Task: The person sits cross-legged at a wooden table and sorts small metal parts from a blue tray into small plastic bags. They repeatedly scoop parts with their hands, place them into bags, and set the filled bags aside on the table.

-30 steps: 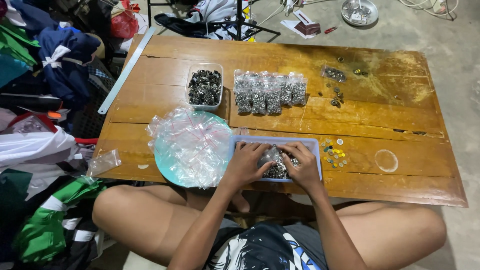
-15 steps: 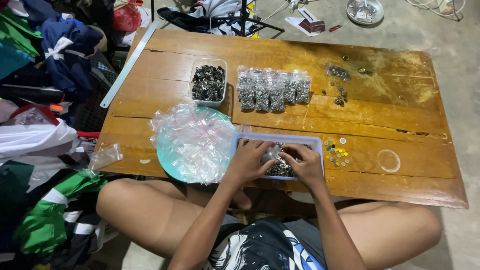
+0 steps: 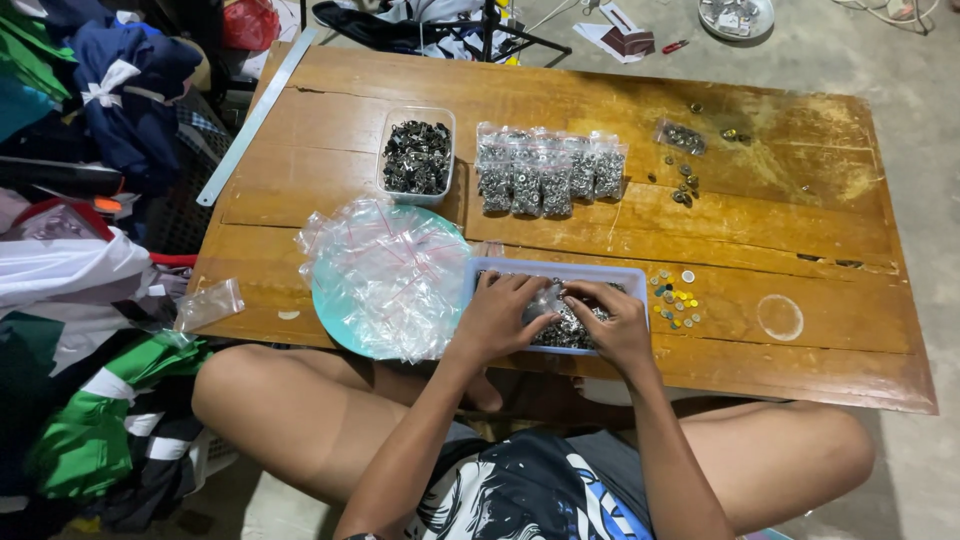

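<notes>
Both hands are inside a shallow pale blue tray (image 3: 610, 272) full of small silvery metal pieces (image 3: 570, 330), at the near edge of a low wooden table (image 3: 800, 230). My left hand (image 3: 500, 315) and my right hand (image 3: 615, 318) pinch a small clear plastic bag (image 3: 548, 298) between them over the metal pieces. A pile of empty clear zip bags (image 3: 385, 270) lies on a turquoise round plate (image 3: 328, 308) just left of the tray.
A clear tub of dark metal parts (image 3: 417, 157) and a row of filled small bags (image 3: 550, 172) sit mid-table. Loose yellow and silver bits (image 3: 675, 300) lie right of the tray. A metal ruler (image 3: 255, 118) hangs off the left edge; clothing is heaped at left.
The hands stay in the tray with only small finger movements around the bag. The view has shifted slightly.
</notes>
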